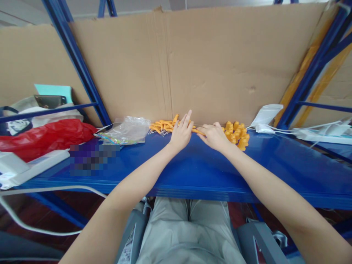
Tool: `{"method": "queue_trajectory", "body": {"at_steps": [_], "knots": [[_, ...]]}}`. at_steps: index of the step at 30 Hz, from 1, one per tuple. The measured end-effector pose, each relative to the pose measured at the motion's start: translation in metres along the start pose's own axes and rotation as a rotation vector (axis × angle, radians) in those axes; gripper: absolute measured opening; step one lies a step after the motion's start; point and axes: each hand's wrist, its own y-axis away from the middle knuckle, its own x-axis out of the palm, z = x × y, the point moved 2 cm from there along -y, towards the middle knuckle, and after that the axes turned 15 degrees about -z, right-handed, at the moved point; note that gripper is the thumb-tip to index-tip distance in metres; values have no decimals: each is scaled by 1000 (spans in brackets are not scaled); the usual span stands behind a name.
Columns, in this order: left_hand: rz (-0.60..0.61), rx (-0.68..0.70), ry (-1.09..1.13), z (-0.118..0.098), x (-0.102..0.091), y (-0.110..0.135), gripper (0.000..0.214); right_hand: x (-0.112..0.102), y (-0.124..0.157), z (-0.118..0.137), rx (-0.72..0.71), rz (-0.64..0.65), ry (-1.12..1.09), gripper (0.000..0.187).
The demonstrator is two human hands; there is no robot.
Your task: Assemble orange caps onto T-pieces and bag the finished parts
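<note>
My left hand rests on the blue shelf, fingers stretched out over a pile of thin orange stick-like pieces. My right hand lies just to its right, fingers curled, pinching one orange piece at its tip. Behind my right hand sits a cluster of chunkier orange-yellow pieces. Both piles lie against the cardboard sheet at the back.
A clear plastic bag lies left of the sticks. Farther left are a red bag and white boxes. A white pouch, cables and a power strip lie on the right. Blue rack posts frame the shelf.
</note>
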Motion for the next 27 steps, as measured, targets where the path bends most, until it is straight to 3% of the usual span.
{"method": "queue_trajectory", "body": {"at_steps": [4,7,11,15,19,22,24,27], "knots": [[-27,-55,56,7,-6,-8,50,5,-2,-11,150,-142,-247,24],[-93,-83,91,22,-10,-10,55,11,-3,-23,395,-234,-574,28],[-138,-101,90,39,-10,-9,62,18,-3,-24,720,-101,-1008,38],[-125,-108,70,41,-8,-6,66,12,-5,-11,827,-16,-1158,48],[-104,-96,56,36,-3,-5,69,9,-6,-8,844,-67,-1173,52],[-74,-99,52,35,1,-4,69,13,-7,-15,773,-95,-1113,46],[-50,-113,50,37,5,-3,69,14,-7,-20,658,-124,-1022,38],[-17,-142,52,40,13,0,70,9,-7,-27,371,-185,-795,24]]}}
